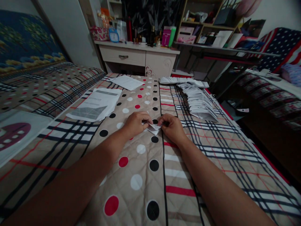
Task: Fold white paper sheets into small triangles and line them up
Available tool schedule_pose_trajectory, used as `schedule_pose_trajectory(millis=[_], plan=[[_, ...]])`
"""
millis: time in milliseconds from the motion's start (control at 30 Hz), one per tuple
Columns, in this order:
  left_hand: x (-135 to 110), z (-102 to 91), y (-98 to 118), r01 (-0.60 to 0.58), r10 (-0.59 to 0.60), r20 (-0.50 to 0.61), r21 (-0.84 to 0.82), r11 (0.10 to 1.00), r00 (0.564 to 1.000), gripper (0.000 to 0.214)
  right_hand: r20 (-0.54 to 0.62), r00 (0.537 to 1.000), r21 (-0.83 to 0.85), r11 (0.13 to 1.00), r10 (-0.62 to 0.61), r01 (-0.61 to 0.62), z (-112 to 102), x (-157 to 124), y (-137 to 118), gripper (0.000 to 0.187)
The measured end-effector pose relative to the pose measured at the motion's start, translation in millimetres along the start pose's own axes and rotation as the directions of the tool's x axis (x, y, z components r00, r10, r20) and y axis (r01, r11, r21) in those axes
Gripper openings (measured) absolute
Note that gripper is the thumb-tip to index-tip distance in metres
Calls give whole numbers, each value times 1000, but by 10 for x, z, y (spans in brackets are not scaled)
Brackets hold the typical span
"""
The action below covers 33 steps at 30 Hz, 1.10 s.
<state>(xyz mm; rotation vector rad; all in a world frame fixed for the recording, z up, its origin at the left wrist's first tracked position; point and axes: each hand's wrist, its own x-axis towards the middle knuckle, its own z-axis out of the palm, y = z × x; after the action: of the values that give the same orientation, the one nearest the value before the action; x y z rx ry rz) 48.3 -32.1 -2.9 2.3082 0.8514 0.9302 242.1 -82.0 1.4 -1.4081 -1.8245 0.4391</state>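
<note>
The quilted cover [131, 204] spans the work area and supports the papers. Beyond its far edge stands the white dresser [138, 58]: 1 drawer, closed, contents hidden. To the dresser's right, the shelf unit [216, 25] has open compartments containing small articles. On the right side of the cover, a long row of folded papers [199, 100] lies packed edge to edge. On the left side lie the printed sheets [94, 102]. A pink-patterned container [100, 34] sits at the dresser's left end; orange packaging [104, 14] shows above it, but whether it is inside cannot be determined. 1 pink box [185, 35] occupies a lower shelf compartment.

The left hand [135, 123] and right hand [173, 126] are positioned at mid-cover. Each hand's thumb and fingers are pinched together on the folded paper [154, 129], 1 hand per side. This paper is creased into a V between the hands, above the dotted strip.
</note>
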Motion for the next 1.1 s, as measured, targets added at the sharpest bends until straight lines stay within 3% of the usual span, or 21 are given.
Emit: schedule_pose_trajectory(millis=[300, 467, 733, 1100], plan=[[0, -82, 82, -176, 147, 149, 206, 963, 978, 23, 41, 993, 8, 994, -107, 107, 3, 8, 10, 29], [-1, -83, 77, -237, 195, 174, 267, 934, 965, 21, 42, 994, -30, 994, -106, 107, 11, -1, 4, 30], [-15, -114, 160, -257, 187, 219, 353, 900, 958, 20, 94, 988, -147, 980, -121, 134, 1, -16, -59, 29], [2, -104, 70, -252, 208, 206, 217, 943, 956, 22, 89, 988, -152, 978, -128, 140, 5, -43, -48, 30]])
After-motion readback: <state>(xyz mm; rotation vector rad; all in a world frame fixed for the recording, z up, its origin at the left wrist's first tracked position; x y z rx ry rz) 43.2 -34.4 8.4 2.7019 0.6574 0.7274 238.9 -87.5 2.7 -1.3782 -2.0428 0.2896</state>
